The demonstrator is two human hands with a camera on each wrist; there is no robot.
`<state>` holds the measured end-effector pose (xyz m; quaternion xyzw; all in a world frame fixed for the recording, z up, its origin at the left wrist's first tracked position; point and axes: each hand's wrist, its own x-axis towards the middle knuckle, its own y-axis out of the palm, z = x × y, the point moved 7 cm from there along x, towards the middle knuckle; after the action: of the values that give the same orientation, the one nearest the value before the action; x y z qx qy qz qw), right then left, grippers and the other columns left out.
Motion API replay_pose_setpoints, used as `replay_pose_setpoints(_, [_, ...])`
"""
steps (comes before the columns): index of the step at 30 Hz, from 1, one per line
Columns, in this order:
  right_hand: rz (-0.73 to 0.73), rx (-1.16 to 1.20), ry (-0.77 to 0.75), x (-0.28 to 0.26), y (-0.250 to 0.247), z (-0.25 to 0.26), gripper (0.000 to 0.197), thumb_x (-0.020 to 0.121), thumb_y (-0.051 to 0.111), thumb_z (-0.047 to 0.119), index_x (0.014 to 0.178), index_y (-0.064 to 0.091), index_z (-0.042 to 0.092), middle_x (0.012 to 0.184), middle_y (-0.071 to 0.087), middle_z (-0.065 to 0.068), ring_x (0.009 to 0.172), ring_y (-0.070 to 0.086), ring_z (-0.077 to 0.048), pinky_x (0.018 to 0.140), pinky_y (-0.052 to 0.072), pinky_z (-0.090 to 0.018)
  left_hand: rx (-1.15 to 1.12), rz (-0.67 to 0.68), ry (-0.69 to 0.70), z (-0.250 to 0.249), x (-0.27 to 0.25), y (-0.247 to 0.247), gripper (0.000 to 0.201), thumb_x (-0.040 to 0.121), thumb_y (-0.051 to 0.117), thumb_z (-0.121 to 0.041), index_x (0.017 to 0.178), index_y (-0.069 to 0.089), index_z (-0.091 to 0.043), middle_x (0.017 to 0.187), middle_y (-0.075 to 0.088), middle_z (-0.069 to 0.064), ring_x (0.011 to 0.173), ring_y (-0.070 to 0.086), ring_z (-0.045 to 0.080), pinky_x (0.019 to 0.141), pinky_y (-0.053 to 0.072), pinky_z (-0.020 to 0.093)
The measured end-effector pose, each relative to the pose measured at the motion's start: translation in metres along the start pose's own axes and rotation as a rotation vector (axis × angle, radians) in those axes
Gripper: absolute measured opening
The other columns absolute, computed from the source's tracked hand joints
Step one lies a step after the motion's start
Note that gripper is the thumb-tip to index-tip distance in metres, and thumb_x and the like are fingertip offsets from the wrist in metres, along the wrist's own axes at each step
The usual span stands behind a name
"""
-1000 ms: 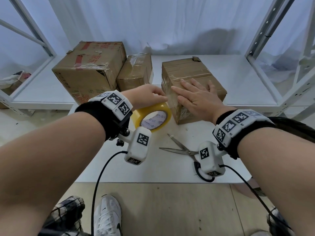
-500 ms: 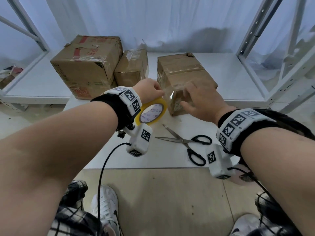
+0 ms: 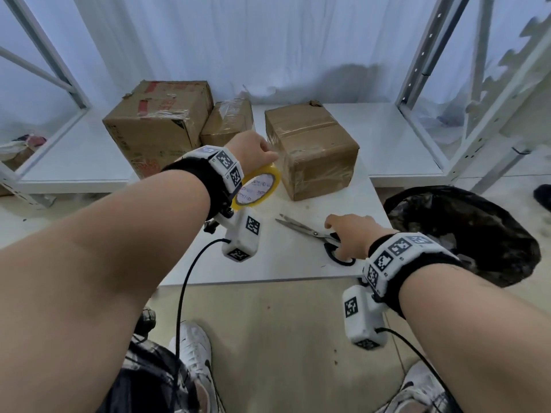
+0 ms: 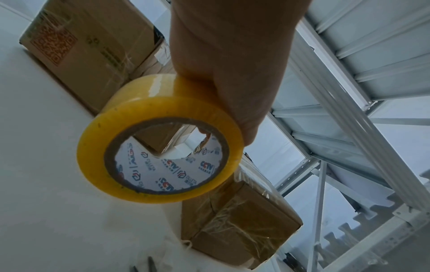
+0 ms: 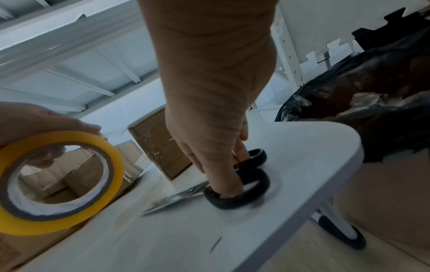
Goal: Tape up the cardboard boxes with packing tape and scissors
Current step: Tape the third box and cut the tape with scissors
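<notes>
The scissors (image 3: 310,234) lay flat on the white surface (image 3: 268,263), their long axis running from the closed blade tips at about ten o'clock to the black handle loops at four o'clock, near the surface's front right corner. The right hand (image 3: 350,238) rested on the handles; the head view showed only its back, while the right wrist view showed a finger (image 5: 223,180) pushed down through one loop, curled into it, with the scissors (image 5: 209,191) flat on the surface. At eleven o'clock from the scissors, the left hand (image 3: 253,152) gripped a roll of yellow packing tape (image 3: 258,186) held on edge, its open core facing the person. The left wrist view showed the fingers wrapped over the roll's (image 4: 160,139) rim and a clear strip running from the roll to the near box (image 4: 239,226), a detail faint in the head view. That taped cardboard box (image 3: 313,150) stood just beyond the roll at twelve o'clock. Two more boxes, a large one (image 3: 158,126) and a small one (image 3: 228,120), sat at ten o'clock. A black-lined bin (image 3: 465,234) stood at three o'clock beside the surface.
</notes>
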<state>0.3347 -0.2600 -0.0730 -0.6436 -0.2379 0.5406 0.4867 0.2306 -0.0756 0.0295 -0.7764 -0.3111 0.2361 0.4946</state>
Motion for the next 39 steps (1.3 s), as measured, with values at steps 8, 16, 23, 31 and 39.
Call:
replay_pose_setpoints(8, [0.222, 0.8, 0.09, -0.005, -0.011, -0.014, 0.036, 0.092, 0.065, 0.015, 0.126, 0.056, 0.006, 0.093, 0.071, -0.007, 0.07, 0.065, -0.009, 0.055, 0.045, -0.014, -0.009, 0.01, 0.046, -0.003, 0.008, 0.0, 0.033, 0.093, 0.057, -0.032, 0.102, 0.071, -0.003, 0.099, 0.069, 0.011, 0.09, 0.063, 0.025, 0.081, 0.05, 0.036])
replay_pose_setpoints(16, [0.413, 1.135, 0.176, -0.001, 0.023, -0.002, 0.09, 0.026, 0.093, 0.057, 0.093, 0.06, 0.006, 0.077, 0.055, -0.009, 0.078, 0.049, -0.021, 0.088, 0.039, -0.035, 0.03, -0.012, 0.054, 0.0, 0.01, -0.003, 0.03, 0.093, 0.057, -0.034, 0.104, 0.07, -0.009, 0.096, 0.067, 0.005, 0.083, 0.057, 0.017, 0.074, 0.044, 0.027])
replay_pose_setpoints(23, [0.358, 1.24, 0.095, -0.013, 0.014, -0.007, 0.071, 0.057, 0.081, 0.06, 0.103, 0.054, 0.013, 0.066, 0.052, 0.001, 0.063, 0.048, -0.011, 0.07, 0.03, -0.026, 0.041, -0.017, 0.051, -0.001, 0.01, -0.005, 0.033, 0.093, 0.057, -0.033, 0.107, 0.07, -0.006, 0.103, 0.068, 0.009, 0.087, 0.058, 0.019, 0.078, 0.048, 0.029])
replay_pose_setpoints(31, [0.232, 1.262, 0.073, -0.01, -0.02, 0.015, 0.046, 0.081, 0.059, 0.06, 0.102, 0.056, 0.019, 0.071, 0.054, 0.0, 0.059, 0.049, -0.011, 0.057, 0.04, -0.019, 0.03, -0.023, 0.046, -0.002, 0.009, -0.005, 0.03, 0.093, 0.057, -0.032, 0.106, 0.07, -0.008, 0.103, 0.068, 0.008, 0.087, 0.058, 0.018, 0.077, 0.048, 0.028])
replay_pose_setpoints(39, [0.115, 1.294, 0.084, 0.008, -0.032, 0.03, 0.055, 0.079, 0.06, 0.064, 0.098, 0.056, 0.013, 0.065, 0.056, -0.001, 0.053, 0.05, -0.012, 0.061, 0.038, -0.023, 0.034, -0.001, 0.027, 0.001, 0.01, 0.0, 0.03, 0.094, 0.056, -0.033, 0.105, 0.07, -0.008, 0.101, 0.068, 0.008, 0.085, 0.058, 0.016, 0.073, 0.046, 0.026])
